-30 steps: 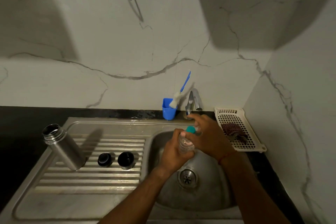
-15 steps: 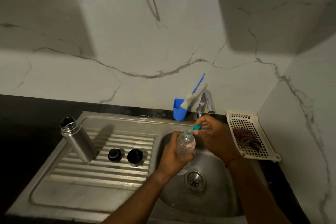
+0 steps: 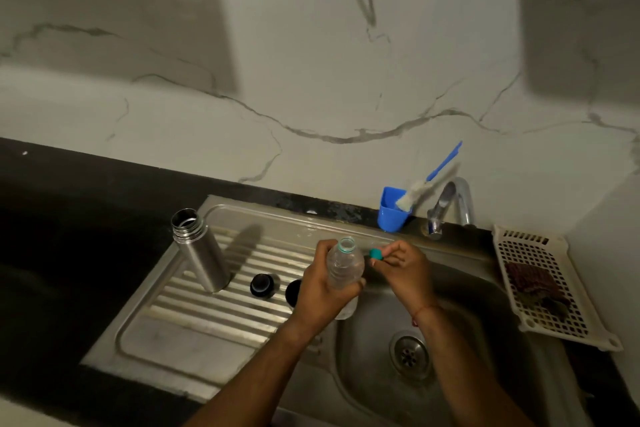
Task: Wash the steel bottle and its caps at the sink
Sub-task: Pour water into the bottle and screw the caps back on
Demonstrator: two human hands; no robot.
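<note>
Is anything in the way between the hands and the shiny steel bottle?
Only low things: two black caps lie on the drainboard between the left hand and the steel bottle. Both hands are full, though: the left grips a clear plastic bottle, the right hand pinches a teal cap.

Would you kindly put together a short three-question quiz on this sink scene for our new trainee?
1. True or false: the steel bottle stands upright and uncapped on the drainboard.
2. While the left hand grips the clear plastic bottle, what does the right hand pinch? A) a spoon B) the teal cap C) a sponge
3. How many black caps lie beside the steel bottle?

Key: 1 true; 2 B; 3 two, one partly hidden behind the left hand.
</note>
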